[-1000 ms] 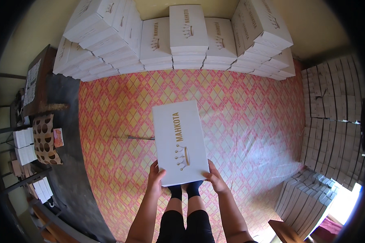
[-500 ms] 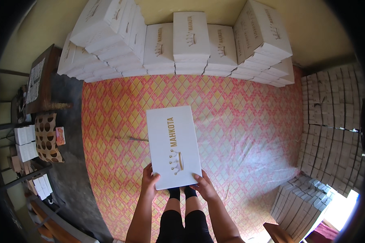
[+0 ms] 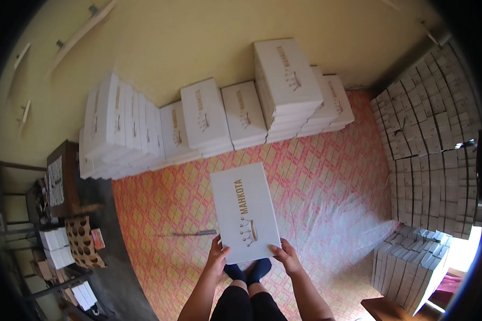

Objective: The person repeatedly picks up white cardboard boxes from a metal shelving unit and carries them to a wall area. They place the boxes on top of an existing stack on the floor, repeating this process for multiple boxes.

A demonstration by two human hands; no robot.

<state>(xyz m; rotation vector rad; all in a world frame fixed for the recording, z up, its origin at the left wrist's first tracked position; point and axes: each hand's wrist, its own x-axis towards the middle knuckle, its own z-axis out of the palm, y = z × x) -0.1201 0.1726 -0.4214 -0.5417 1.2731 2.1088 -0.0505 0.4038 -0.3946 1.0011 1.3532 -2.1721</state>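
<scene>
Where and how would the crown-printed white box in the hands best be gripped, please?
The crown-printed white box is probably best gripped midway along its two long sides, one palm from the left, one from the right: it is oblong with straight edges, and the left hand and right hand hold its near corners, leaving the far end jutting out.

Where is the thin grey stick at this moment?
In the head view, the stick lies on the patterned floor, left of centre; its grey end shows beside the held box, just above the left hand.
</scene>
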